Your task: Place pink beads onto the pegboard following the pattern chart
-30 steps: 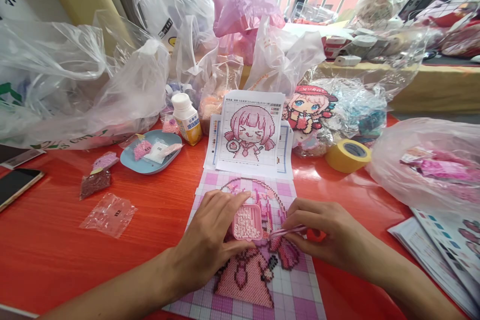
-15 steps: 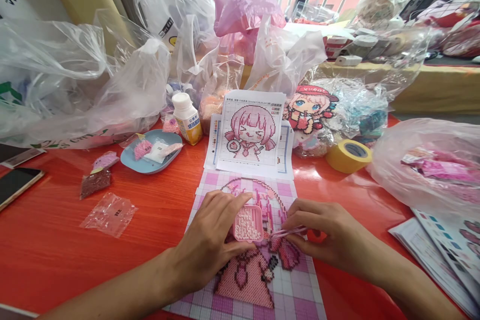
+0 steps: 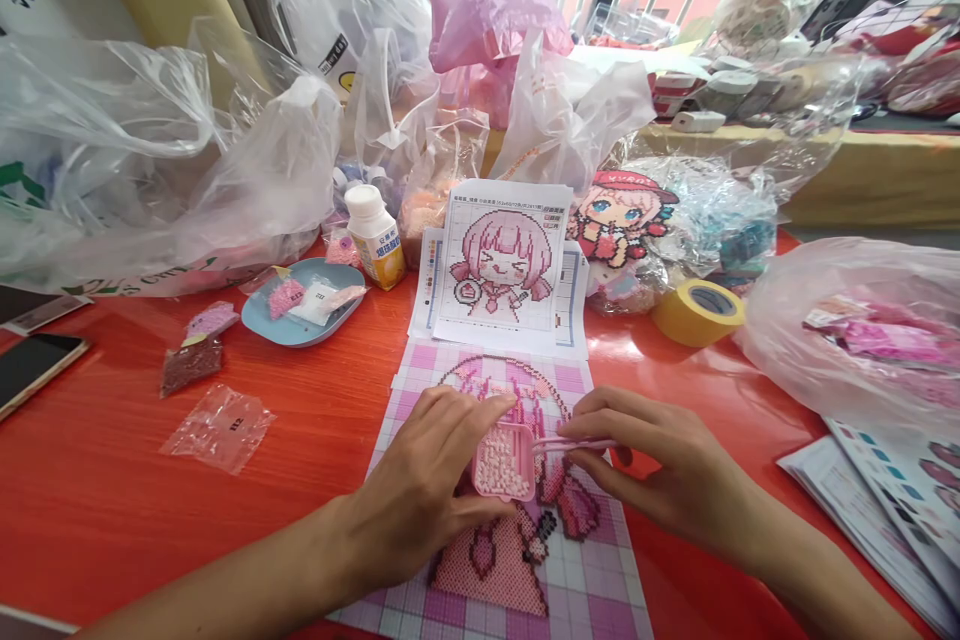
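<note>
The left hand (image 3: 427,465) grips a small, squarish pink plastic tray (image 3: 523,442) between thumb and fingers, above a purple-and-white checkered pegboard (image 3: 596,610) on the glossy red wood-grain surface (image 3: 135,510). The tray looks light and fairly stiff, so a gentle pinch on opposite rims should suit it; the loose pale-pink tubular beads (image 3: 499,468) inside would probably roll and spill if it tipped.

The right hand (image 3: 660,450) is closed around slim pink tweezers (image 3: 577,444), tips just beside the tray's right edge — too small to tell whether they hold a bead. Thin and springy by the look of them, they are best held mid-arm.

The pink-and-brown bead figure (image 3: 491,585) on the pegboard seems most fragile — a knock could scatter it, so the board is better handled by its outer edges.
</note>
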`<control>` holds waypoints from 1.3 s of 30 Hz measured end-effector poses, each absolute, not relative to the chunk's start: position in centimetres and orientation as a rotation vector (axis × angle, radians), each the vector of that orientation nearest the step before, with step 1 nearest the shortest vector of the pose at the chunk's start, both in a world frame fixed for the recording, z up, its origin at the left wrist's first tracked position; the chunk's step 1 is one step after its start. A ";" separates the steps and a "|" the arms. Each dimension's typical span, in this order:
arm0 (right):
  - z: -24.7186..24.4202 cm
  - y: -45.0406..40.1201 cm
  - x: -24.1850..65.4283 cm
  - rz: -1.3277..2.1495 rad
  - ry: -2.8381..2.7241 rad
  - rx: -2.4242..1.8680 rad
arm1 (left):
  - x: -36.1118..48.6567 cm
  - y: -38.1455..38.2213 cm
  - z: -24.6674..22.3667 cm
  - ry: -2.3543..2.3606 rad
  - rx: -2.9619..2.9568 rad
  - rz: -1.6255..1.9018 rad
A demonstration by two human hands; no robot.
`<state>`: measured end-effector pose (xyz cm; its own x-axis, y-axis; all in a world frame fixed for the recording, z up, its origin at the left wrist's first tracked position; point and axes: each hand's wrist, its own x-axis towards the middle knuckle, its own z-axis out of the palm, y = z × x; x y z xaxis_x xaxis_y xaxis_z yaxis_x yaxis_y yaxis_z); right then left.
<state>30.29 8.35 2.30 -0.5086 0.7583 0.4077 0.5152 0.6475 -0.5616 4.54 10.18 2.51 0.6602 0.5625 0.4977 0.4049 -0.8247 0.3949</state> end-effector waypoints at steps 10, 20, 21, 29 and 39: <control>2.2 8.3 29.8 0.426 -2.208 -0.962 | 4.5 9.9 2.4 0.748 2.623 0.883; 2.1 8.3 29.7 0.379 -2.203 -0.958 | 4.6 10.0 2.5 0.690 2.634 0.869; 2.1 8.3 29.7 0.377 -2.204 -0.959 | 4.6 10.0 2.4 0.688 2.634 0.869; 2.2 8.3 29.6 0.369 -2.193 -0.962 | 4.5 10.1 2.5 0.702 2.621 0.872; 2.4 8.3 29.5 0.363 -2.191 -0.954 | 4.7 10.0 2.5 0.692 2.591 0.866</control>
<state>29.53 8.32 2.44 -0.4760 0.7254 0.4972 0.5264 0.6879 -0.4997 4.70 9.99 2.53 0.6984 0.5374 0.4727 0.3424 -0.8309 0.4387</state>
